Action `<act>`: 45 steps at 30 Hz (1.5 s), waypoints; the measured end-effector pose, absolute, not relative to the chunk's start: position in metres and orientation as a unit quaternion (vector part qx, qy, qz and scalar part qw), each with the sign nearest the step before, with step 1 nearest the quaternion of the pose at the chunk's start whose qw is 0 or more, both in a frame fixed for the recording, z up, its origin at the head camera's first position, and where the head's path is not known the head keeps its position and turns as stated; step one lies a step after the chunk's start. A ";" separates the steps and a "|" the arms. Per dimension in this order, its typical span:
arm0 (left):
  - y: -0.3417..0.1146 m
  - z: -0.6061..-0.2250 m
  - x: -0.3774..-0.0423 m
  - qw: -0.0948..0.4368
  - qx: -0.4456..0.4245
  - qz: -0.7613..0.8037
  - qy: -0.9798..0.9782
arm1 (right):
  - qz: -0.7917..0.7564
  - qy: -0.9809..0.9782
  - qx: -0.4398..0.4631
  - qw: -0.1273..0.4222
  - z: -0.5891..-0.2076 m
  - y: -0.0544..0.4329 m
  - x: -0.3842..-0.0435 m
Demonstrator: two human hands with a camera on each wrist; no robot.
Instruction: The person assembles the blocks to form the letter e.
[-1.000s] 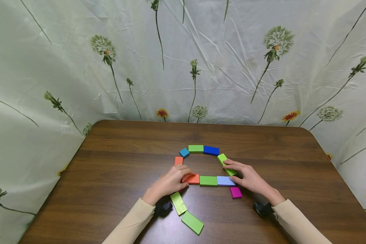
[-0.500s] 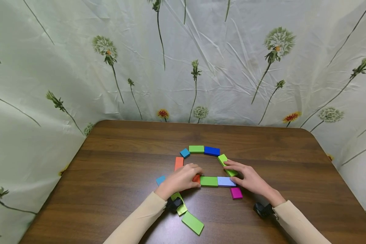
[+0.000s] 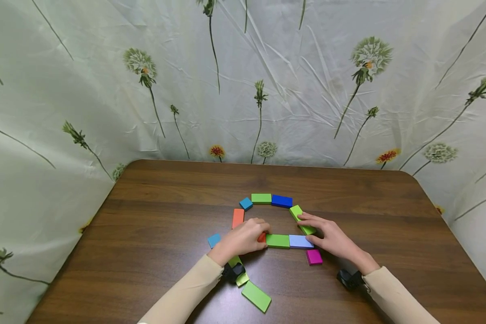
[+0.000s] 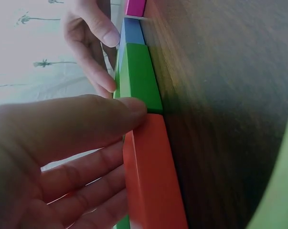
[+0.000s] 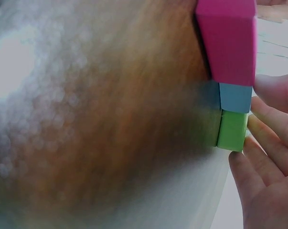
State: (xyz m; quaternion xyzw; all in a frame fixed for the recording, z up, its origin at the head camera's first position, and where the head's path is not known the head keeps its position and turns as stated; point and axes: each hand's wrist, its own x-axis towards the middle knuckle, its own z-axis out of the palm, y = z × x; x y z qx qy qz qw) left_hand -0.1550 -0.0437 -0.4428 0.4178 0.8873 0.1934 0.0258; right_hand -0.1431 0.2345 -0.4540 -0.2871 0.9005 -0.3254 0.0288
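In the middle of the wooden table, my left hand (image 3: 243, 237) pinches the orange block (image 4: 155, 167), thumb on its near side and fingers behind. Only the block's right end shows in the head view. A green block (image 3: 277, 241) and a light blue block (image 3: 301, 241) continue the row end to end to the right. My right hand (image 3: 331, 238) rests with extended fingers along the slanted lime block (image 3: 295, 212), its thumb at the light blue block's right end. Just in front of that end lies a magenta block (image 3: 314, 257).
Behind the row, a red-orange block (image 3: 238, 218), a small blue block (image 3: 246, 204), a green block (image 3: 261, 199) and a dark blue block (image 3: 281, 201) form an arc. Nearer lie another blue block (image 3: 214, 240), a yellow-green block (image 3: 242, 279) and a green block (image 3: 256, 296).
My left hand has slid right along the orange block, uncovering the blue block at the left, and has since stayed nearly still. My right hand has kept its place.
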 end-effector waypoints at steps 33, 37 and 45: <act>-0.131 -0.415 -0.146 0.051 0.364 0.313 0.876 | -0.324 0.901 -0.289 0.024 -0.453 0.234 -0.143; -0.145 -0.421 -0.142 0.048 0.354 0.307 0.882 | -0.323 0.901 -0.289 0.024 -0.453 0.234 -0.143; -0.161 -0.434 -0.135 0.066 0.318 0.292 0.899 | -0.322 0.901 -0.290 0.023 -0.453 0.234 -0.143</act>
